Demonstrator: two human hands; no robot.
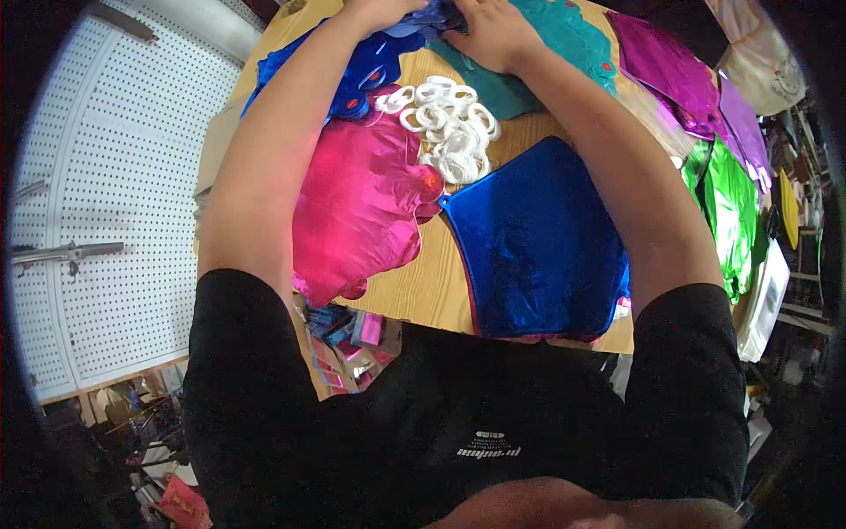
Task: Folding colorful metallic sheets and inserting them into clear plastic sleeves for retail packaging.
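Both my arms reach to the far edge of a wooden table. My left hand is closed on a crumpled blue foil balloon at the top; its fingers are mostly cut off by the frame edge. My right hand presses flat on a teal foil balloon, fingers touching the blue foil too. Below the hands lies a heap of white plastic rings.
A flat pink foil balloon and a dark blue one lie near me. Purple foil balloons and green ones are stacked at the right. A white pegboard wall stands at the left. Small packets sit below the table edge.
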